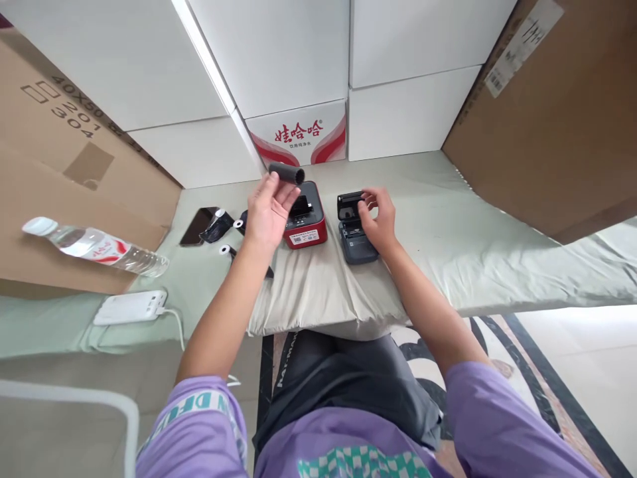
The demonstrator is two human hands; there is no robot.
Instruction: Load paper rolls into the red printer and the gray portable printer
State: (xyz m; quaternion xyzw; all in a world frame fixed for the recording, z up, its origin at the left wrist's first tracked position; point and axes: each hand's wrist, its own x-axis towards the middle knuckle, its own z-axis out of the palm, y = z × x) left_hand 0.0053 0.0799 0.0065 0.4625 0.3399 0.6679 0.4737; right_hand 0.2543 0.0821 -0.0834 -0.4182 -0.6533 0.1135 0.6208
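A wall of stacked white boxes (279,53) fills the top of the frame. One box at top centre carries red lettering and red swooshes (303,136). Large brown cardboard boxes lean in at the upper left (54,166) and the upper right (552,126).

Below them, a pale green sheet covers a bed (497,245) that runs across the middle of the frame. A folded beige cloth (318,292) lies on it at centre.

Two bare forearms reach up from the bottom of the frame, out of purple sleeves.

On the beige cloth, just above centre, sit two small devices side by side. The left one is a red and black printer (311,222). The right one is a dark grey printer (352,232) with its lid standing open.

The right hand (379,219) rests on the grey printer, its fingers curled over the open lid and right edge; how firm the grip is cannot be told.

The left hand (269,212) is raised, palm up, over the left edge of the red printer. Its fingertips pinch a short dark roll (287,173), which sticks out to the right above the hand, just above the red printer and apart from it.

At the left of the frame lie a clear water bottle (94,247) on its side, a white power bank (130,307) with a cable, and a dark phone (198,226). Small black and white pieces (225,232) lie near the left wrist.
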